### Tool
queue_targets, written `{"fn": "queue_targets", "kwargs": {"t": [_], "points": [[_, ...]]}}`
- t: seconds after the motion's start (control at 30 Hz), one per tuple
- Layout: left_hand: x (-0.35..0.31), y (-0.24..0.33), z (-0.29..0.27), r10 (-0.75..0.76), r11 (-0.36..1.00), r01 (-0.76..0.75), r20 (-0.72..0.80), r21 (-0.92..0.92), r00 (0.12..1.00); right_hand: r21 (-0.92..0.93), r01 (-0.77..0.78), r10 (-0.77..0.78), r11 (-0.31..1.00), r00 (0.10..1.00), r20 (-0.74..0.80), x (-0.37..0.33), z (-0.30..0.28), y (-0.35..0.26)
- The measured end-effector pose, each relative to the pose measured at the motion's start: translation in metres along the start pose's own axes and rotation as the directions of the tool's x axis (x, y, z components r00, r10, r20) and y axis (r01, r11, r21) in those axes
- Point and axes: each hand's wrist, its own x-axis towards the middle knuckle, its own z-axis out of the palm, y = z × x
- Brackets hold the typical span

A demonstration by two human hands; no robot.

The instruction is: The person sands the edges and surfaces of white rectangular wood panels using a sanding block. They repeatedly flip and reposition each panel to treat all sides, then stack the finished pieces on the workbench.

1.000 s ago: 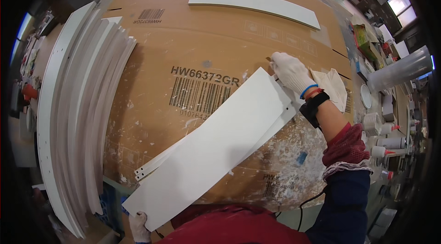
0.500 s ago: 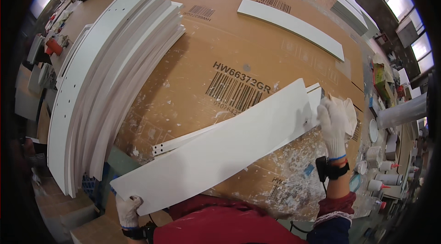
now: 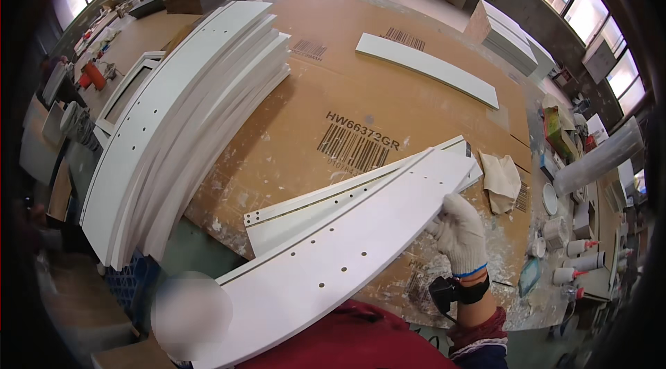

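A long white panel (image 3: pixel 333 258) with several drilled holes in its face lies slanted across the near side of the table, its near left end over my lap. My gloved right hand (image 3: pixel 461 230) grips its right-hand edge near the far end, fingers closed round it. At the near left end, a round blurred patch covers the place of my left hand (image 3: pixel 192 315), so its fingers cannot be made out. Beneath and beyond this panel lie another white panel (image 3: pixel 277 233) with holes and a narrow white strip (image 3: pixel 347 185) with a grooved edge.
A tall stack of white panels (image 3: pixel 163 115) leans along the table's left side. One more white board (image 3: pixel 427 70) lies farther back on the cardboard-covered table (image 3: pixel 312 98). A crumpled cloth (image 3: pixel 501 183) sits to the right, with bottles (image 3: pixel 581 247) and a clear tube (image 3: pixel 600 157) beyond.
The panel has been turned, its plain face giving way to the drilled one. My right hand has moved nearer and now holds its edge. The view has shifted slightly.
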Motion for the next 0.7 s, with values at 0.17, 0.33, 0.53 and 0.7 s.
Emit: {"fn": "queue_targets", "kwargs": {"t": [0.17,0.33,0.53,0.7], "points": [[0.008,0.028,-0.012,-0.045,0.964,0.008,0.136,0.265,0.99,0.002,-0.083,0.083,0.997,0.997,-0.009,0.029,0.023,0.035],[-0.04,0.043,-0.016,-0.252,0.882,0.238,-0.02,0.406,0.968,0.109,-0.045,0.041,0.993,0.998,0.038,0.062,0.026,0.077],[-0.119,-0.025,0.029,-0.694,0.642,0.649,-0.67,-0.408,0.264,0.071,0.036,-0.035,0.997,0.999,-0.021,0.045,0.039,0.086],[-0.145,-0.037,0.044,-0.796,0.55,0.717,-0.528,-0.429,0.296,0.001,0.107,-0.107,0.994,0.993,-0.04,0.033,0.063,0.074]]}}
